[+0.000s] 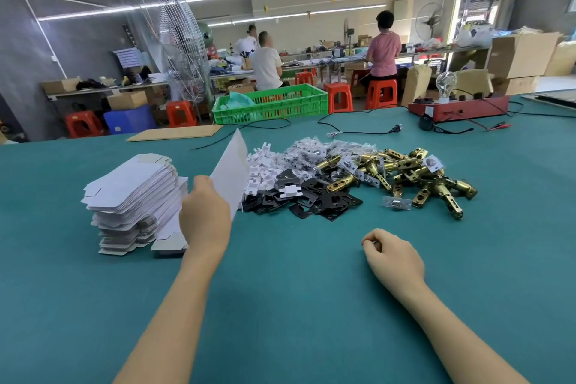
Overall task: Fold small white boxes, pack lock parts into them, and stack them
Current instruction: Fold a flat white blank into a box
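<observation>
My left hand (204, 212) grips a flat white box blank (231, 174) and holds it upright, just right of a tall stack of flat white blanks (134, 190). My right hand (394, 256) rests on the green table with its fingers loosely curled and nothing in it. Beyond my hands lie the lock parts: small white plastic pieces (265, 168), black metal plates (314, 199), small clear bags of screws (330, 148) and brass latch bolts (417, 178).
The green table (296, 290) stretches wide. At its far edge lie a cardboard sheet (177, 132), black cables with a plug (396, 128) and a red test box with a bulb (458, 104). A green crate (274, 103) stands behind. People work in the background.
</observation>
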{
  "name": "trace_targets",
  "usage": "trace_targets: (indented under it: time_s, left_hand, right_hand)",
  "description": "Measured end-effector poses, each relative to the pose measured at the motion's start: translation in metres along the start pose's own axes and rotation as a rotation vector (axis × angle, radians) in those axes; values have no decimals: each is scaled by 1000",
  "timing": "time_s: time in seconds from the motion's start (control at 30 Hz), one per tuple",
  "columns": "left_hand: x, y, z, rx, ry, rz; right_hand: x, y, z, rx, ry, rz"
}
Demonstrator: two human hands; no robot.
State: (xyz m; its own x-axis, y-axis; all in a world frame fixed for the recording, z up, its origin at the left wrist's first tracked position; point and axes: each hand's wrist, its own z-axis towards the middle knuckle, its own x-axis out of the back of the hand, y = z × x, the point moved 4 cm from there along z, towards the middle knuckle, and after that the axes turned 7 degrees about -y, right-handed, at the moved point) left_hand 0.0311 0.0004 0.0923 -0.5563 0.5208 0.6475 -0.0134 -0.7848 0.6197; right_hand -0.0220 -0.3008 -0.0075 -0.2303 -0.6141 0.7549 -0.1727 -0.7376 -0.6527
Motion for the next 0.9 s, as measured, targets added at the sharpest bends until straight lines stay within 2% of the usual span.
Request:
trace_targets:
  time_s: [0.07,0.17,0.23,0.3,0.4,0.47,0.53,0.63,0.7,0.77,0.83,0.9]
  left_hand:
    - [-21,11,-23,55,-81,-329]
    - [-65,14,-63,247,-272,-784]
    - [-89,12,-88,373,-388,-961]
    - [-102,15,-103,485,-479,-1155]
    - [-105,18,-108,475,-615,-1264]
    - [-104,20,-112,400,-750,-1252]
    - [-102,23,-117,306,-815,-1213]
    - [-97,28,-118,140,-709,-1066]
    - [-92,31,-118,-40,-565,-919]
    - [-80,35,-119,-274,-333,-743]
    - [-69,42,-122,-552,-129,-575]
    - [-66,47,-125,-754,-33,-439]
  right_hand:
    - [2,0,-3,22,51,121]
    - [5,-2,-6,80,96,305]
    - [4,-6,-8,90,60,476]
    - [-2,-12,-9,69,-53,684]
    - [-13,-20,-12,113,-186,821]
    - [-16,-22,-13,158,-187,852]
    - [-15,-19,-13,180,-140,830]
    - [-10,-18,-13,221,7,609]
    - [-1,-24,-19,318,240,372]
    - [9,-34,-27,488,485,148]
    - [17,-42,-34,637,637,57]
    - [22,-46,-39,705,695,69]
